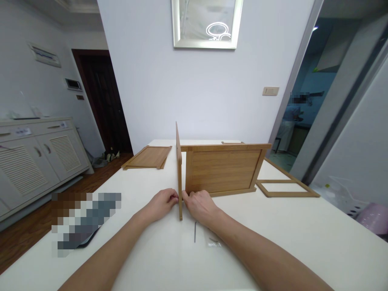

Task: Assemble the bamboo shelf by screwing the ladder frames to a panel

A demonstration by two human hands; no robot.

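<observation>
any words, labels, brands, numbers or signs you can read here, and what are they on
No text can be read for certain.
White labels on the pale cabinet at the left: marks too small and blurred to read.
Small clear bag on the table: whitish marks, can't tell if they are lettering.
Pixelated area over the dark item: any text there is hidden.
Wooden panel: none visible.

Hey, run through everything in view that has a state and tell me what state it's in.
Left hand: fingers bent, at the edge-on panel
Right hand: fingers bent, at its other side
Edge-on panel: upright
Wide panel: upright
Left-side panels: lying flat
Open frame: lying flat
Thin metal rod: lying on the table
Cabinet doors: shut
</observation>
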